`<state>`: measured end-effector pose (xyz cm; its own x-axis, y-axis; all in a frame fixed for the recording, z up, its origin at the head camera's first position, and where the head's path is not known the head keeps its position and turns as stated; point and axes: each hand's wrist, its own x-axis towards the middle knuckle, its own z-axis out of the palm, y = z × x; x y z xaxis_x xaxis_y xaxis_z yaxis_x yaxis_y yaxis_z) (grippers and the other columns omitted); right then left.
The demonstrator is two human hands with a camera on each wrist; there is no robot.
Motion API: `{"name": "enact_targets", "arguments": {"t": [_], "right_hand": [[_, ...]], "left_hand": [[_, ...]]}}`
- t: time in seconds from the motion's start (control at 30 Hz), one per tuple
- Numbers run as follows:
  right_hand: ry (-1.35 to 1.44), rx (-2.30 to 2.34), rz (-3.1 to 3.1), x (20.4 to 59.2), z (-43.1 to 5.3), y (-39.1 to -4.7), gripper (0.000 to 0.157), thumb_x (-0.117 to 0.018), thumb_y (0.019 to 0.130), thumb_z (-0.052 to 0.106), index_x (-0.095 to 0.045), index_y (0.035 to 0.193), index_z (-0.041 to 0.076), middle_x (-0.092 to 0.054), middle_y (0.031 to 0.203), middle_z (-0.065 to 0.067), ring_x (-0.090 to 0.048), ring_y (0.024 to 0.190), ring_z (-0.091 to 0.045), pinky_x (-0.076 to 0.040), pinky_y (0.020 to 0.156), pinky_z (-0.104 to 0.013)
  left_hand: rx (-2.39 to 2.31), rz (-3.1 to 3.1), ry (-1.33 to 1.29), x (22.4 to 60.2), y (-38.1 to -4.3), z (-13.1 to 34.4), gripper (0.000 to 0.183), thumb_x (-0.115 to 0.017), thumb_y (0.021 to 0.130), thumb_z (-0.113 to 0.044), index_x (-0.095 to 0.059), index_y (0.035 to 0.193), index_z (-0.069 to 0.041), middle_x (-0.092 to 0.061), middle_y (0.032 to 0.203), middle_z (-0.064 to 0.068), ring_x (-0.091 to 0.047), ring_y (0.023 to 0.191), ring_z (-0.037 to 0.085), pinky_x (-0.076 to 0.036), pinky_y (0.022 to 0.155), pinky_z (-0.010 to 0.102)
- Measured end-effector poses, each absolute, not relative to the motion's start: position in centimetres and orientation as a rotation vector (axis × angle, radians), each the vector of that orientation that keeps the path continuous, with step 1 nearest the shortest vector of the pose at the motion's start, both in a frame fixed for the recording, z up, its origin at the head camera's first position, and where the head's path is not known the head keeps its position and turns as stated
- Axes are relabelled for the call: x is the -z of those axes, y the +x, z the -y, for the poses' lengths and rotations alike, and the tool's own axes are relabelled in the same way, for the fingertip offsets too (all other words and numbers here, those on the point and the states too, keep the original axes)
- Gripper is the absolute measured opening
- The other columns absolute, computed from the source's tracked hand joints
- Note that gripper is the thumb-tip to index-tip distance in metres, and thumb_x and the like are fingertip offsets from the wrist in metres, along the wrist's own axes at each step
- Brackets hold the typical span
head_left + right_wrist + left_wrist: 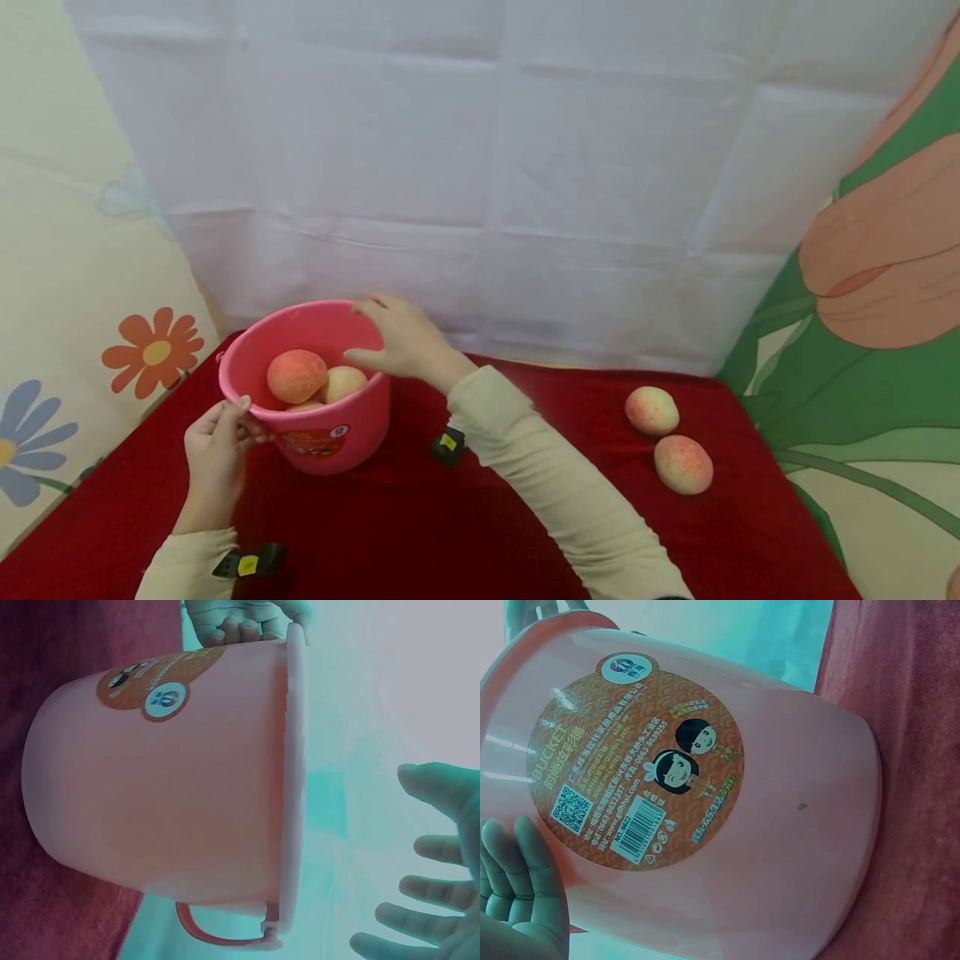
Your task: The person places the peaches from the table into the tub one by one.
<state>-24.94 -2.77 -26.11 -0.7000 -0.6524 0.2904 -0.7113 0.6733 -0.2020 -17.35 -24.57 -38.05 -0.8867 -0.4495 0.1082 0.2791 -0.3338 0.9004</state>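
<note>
A pink plastic bucket (369, 429) stands on the red cloth at the left, with a round printed label (637, 772) on its side. Inside lie a reddish peach (297, 377), a paler peach (344, 382) and part of a third below them. My left hand (215, 458) pinches the near left rim, thumb on top and fingers underneath. Over the bucket's right rim hovers my right hand (411, 343), fingers spread and holding nothing. The right wrist view shows those spread fingers (424, 892) apart from the rim.
Two more peaches, one farther back (652, 411) and one nearer (683, 464), lie on the cloth at the right. The bucket's handle (196, 928) hangs down its side. A white sheet (525, 183) closes off the back; floral cloths flank both sides.
</note>
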Motion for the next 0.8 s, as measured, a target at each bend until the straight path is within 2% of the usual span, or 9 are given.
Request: {"name": "enact_targets", "arguments": {"t": [0.6, 0.8], "right_hand": [[1.081, -0.455, 2.654, 27.1, 0.1, -24.4, 0.055, -0.064, 0.081, 0.041, -0.051, 0.127, 0.014, -0.053, 0.118, -0.001, -0.05, 0.101, -0.012, -0.046, 0.083, -0.028], [1.103, -0.427, 2.629, 27.3, -0.9, -24.3, 0.052, -0.065, 0.082, 0.039, -0.052, 0.125, 0.013, -0.054, 0.117, -0.001, -0.051, 0.104, -0.014, -0.045, 0.086, -0.028]], "left_hand": [[2.239, 1.462, 0.23, 38.2, -17.6, 24.8, 0.031, -0.055, 0.09, -0.012, -0.056, 0.059, -0.008, -0.053, 0.051, 0.002, -0.052, 0.043, 0.01, -0.05, 0.046, 0.021], [2.247, 1.454, 0.236, 38.2, -17.6, 24.7, 0.032, -0.054, 0.091, -0.012, -0.056, 0.059, -0.008, -0.053, 0.051, 0.002, -0.053, 0.042, 0.01, -0.05, 0.045, 0.021]]}}
